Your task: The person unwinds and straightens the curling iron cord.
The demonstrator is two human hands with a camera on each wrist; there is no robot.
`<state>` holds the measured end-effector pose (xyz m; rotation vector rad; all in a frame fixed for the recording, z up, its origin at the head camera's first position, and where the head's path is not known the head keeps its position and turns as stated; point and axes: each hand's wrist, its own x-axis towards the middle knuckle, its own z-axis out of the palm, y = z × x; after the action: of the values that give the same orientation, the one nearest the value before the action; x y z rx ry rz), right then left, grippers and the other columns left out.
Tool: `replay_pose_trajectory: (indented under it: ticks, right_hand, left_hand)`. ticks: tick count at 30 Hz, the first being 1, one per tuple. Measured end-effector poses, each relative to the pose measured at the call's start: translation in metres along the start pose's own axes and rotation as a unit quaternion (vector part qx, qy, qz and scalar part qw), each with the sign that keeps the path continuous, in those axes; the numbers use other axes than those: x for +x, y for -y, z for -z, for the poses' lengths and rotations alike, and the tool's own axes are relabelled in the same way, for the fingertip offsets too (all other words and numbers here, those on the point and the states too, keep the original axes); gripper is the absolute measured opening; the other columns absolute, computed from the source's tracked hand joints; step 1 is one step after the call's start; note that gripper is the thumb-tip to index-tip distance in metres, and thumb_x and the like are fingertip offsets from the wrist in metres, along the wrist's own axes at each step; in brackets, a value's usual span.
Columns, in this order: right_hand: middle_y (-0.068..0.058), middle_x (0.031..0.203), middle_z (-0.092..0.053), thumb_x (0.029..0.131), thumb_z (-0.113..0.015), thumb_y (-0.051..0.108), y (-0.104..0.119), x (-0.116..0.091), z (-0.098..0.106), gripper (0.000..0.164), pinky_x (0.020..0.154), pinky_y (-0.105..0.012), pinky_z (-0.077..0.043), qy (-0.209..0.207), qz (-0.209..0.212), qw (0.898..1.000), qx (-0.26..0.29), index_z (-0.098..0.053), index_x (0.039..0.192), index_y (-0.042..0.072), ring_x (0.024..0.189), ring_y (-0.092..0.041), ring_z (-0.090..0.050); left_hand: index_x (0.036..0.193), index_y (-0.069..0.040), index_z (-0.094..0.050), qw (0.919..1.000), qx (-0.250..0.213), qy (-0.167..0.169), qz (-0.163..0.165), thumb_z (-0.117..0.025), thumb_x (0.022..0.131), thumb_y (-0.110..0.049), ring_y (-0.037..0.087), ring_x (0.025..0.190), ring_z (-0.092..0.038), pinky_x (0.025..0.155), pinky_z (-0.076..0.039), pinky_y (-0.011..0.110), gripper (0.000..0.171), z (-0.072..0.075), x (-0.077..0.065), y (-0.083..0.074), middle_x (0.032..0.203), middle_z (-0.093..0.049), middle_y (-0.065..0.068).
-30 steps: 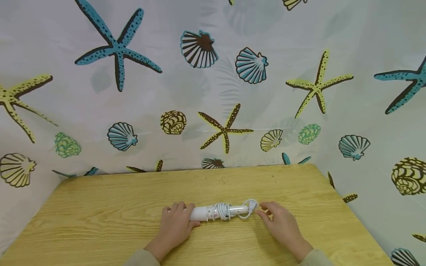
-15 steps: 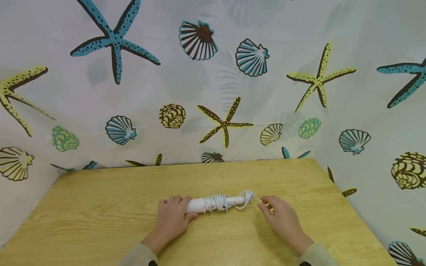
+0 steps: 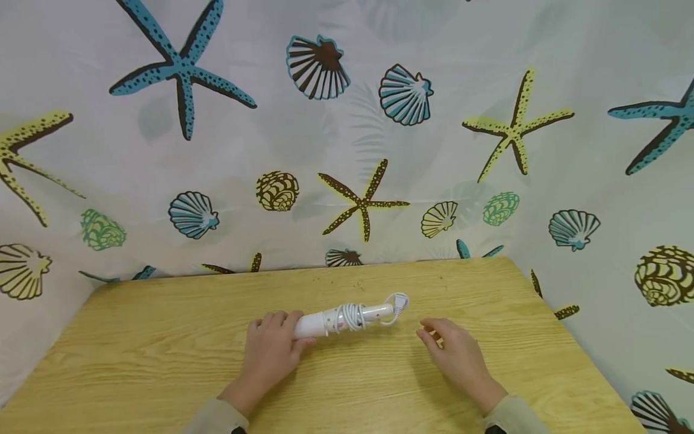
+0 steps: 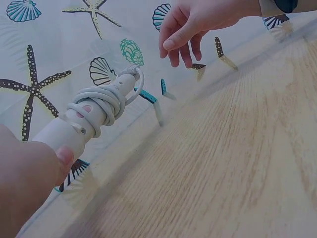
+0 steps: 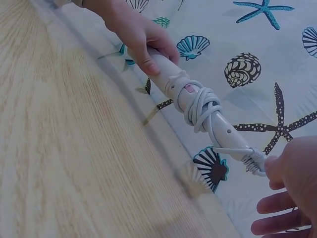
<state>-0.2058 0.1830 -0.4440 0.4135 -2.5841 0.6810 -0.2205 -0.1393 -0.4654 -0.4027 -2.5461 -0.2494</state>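
My left hand (image 3: 271, 349) grips the thick end of a white rod-shaped electric appliance (image 3: 311, 325), its thumb along the near side in the left wrist view. The pale cord (image 3: 352, 316) is wound round the appliance's middle. A loop with a white two-pin plug (image 3: 400, 302) hangs at the narrow end, which points to the right. My right hand (image 3: 458, 355) is held to the right of the plug, apart from it, with fingers loosely bent and nothing between them. Under my left palm, the end of the appliance is hidden.
A wooden table (image 3: 162, 361) lies beneath both hands. Behind it and at its sides hangs a pale curtain (image 3: 303, 138) printed with starfish and shells, close to the table's back edge.
My left hand has drawn the appliance leftward, and its plug end has swung a little up the picture. The gap to my right hand has widened. That hand has barely moved.
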Motion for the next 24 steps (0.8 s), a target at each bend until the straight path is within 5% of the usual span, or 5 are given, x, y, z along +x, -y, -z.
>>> replay_pose_trajectory:
  ticks: [12, 24]
  right_hand:
    - [0.008, 0.084, -0.061, 0.082, -0.057, 0.027, 0.007, 0.005, -0.001, 0.019, 0.055, -0.017, -0.043, -0.017, 0.003, 1.000, 0.002, -0.064, 0.095, 0.015, 0.068, 0.002, -0.052]
    - [0.007, 0.079, -0.060, 0.084, -0.055, 0.021, 0.009, 0.008, 0.000, 0.016, 0.053, -0.016, -0.043, -0.077, 0.024, 0.996, 0.046, -0.064, 0.093, 0.010, 0.065, 0.001, -0.052]
  left_hand:
    - [0.104, -0.015, -0.056, 0.9994, -0.012, -0.032, -0.008, -0.066, 0.067, -0.047, 0.024, 0.082, -0.052, 0.071, -0.036, 0.047, 0.050, 0.013, 0.001, -0.003, 0.089, -0.058, 0.007]
    - [0.103, -0.015, -0.056, 0.9987, -0.017, -0.041, -0.024, -0.068, 0.066, -0.045, 0.025, 0.082, -0.053, 0.071, -0.036, 0.047, 0.050, 0.021, 0.003, -0.013, 0.089, -0.058, 0.006]
